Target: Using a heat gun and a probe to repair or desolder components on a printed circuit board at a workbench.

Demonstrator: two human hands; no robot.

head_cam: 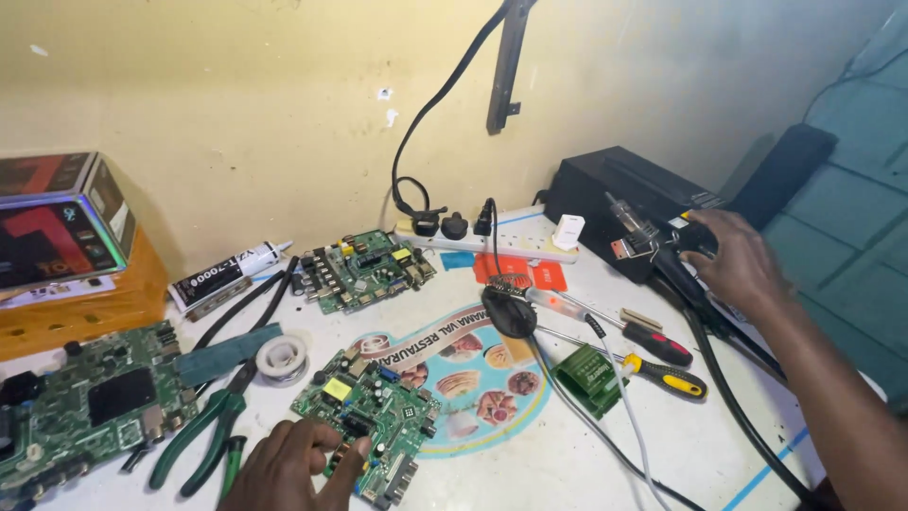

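Green circuit board (371, 416), populated, flat on the white tabletop (586, 464) at lower centre: left hand (288, 464) rests on its near edge, grip closed lightly on the board, fingers curled over it. Right hand (740, 260), far right: grip wrapped around a black hot-air handle (683, 254), metal nozzle aimed left, beside the black station box (619, 189). Nearby: green-handled pliers (210, 426), solder reel (283, 358), two screwdrivers (653, 355), power strip (487, 238), second board (364, 268). Advice: pin the board firmly; keep the nozzle clear of the trailing cables.
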